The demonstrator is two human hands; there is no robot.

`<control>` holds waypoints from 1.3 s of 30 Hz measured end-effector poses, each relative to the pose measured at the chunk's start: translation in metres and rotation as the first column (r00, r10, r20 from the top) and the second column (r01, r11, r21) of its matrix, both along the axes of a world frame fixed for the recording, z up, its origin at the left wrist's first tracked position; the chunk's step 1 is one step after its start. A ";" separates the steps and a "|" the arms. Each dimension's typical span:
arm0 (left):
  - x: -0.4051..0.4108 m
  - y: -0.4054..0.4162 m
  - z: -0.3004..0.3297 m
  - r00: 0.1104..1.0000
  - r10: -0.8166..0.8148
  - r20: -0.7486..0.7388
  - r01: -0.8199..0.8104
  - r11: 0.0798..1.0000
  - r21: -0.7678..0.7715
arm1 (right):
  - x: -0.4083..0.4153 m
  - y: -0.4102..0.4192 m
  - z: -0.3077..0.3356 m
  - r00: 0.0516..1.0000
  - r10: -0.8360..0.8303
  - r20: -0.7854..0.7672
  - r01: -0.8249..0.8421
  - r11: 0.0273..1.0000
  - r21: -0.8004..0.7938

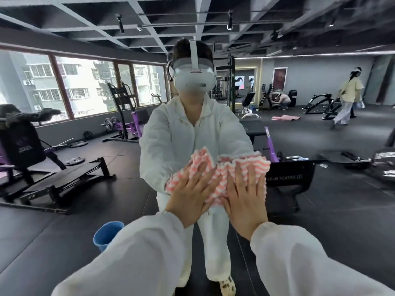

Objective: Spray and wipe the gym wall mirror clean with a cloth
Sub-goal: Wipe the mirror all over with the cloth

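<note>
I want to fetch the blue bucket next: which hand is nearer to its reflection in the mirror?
Left. The left hand presses the cloth up-right of the blue bucket; the right hand presses farther right.

The reflected round blue plastic bucket (108,235) is half hidden behind the white left sleeve (136,253); the reflected face is blurred.

A gym: weight benches (64,178), plate-loaded machines (126,122) and rubber flooring (342,210) reflected in a wall mirror (320,82).
</note>
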State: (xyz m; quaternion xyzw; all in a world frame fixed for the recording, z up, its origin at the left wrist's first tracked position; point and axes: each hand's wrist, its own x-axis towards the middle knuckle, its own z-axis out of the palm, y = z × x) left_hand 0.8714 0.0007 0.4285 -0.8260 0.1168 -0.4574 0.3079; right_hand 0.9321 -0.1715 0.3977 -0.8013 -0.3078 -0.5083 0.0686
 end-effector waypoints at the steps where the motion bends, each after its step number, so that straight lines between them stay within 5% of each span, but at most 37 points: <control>1: -0.001 0.002 0.012 1.000 -0.014 0.014 0.014 1.000 0.007 | 0.002 -0.001 0.009 1.000 0.006 0.014 -0.006 1.000 -0.005; 6: 0.000 0.009 0.112 0.982 0.072 0.177 -0.078 0.996 0.031 | 0.012 0.005 0.107 0.997 -0.034 0.064 0.029 0.997 0.077; 11: -0.007 0.021 0.187 0.964 0.040 0.263 -0.009 0.993 -0.116 | 0.007 0.023 0.196 0.997 -0.053 0.064 0.041 0.984 0.175; 16: -0.010 0.025 0.154 0.967 0.039 0.250 0.005 0.985 -0.173 | 0.004 0.032 0.165 0.995 -0.028 0.100 0.010 0.984 0.175; 28: -0.021 0.033 -0.044 1.000 0.005 -0.018 -0.008 0.988 -0.156 | 0.001 0.017 -0.025 0.997 0.063 0.045 -0.058 0.992 -0.109; 32: -0.027 0.045 -0.024 1.000 -0.025 -0.002 0.024 0.992 -0.127 | 0.000 0.029 -0.005 0.996 0.054 0.077 -0.045 0.992 -0.117; 39: -0.044 0.091 0.082 0.982 0.103 0.157 -0.068 0.974 -0.214 | -0.016 0.088 0.122 0.979 0.075 0.191 -0.059 0.994 -0.087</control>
